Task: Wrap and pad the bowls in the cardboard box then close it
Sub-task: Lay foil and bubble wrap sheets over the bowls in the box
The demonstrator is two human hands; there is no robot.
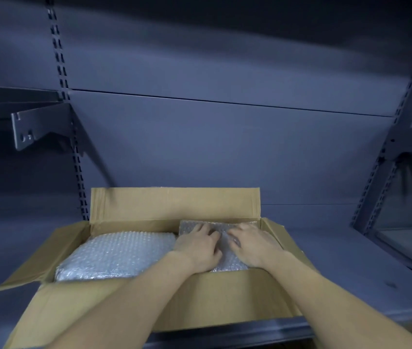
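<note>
- Judging from the head view, the task is taken to be well along: the cardboard box (200, 298) stands open on the shelf (351, 260), near its front edge, and the padding inside is being settled.
- Two bubble-wrapped bundles are counted in the box: a left bundle (116, 253) lies flat against the box's left wall, and a right bundle (225, 238) fills the right half up to the far wall. The bowls themselves cannot be seen; they are presumed to be inside the wrap.
- The left hand (200, 245) and the right hand (253, 244) are laid side by side on the right bundle, fingers spread and pressing down; nothing is pinched or lifted, the wrap being held flat under the palms.
- Four flaps are counted, all open: the far flap (174, 202) is upright, the left flap (41, 258) and right flap (283, 238) are splayed outward, and the near flap hangs forward.
- Folding the flaps shut is judged to be what is left.
</note>
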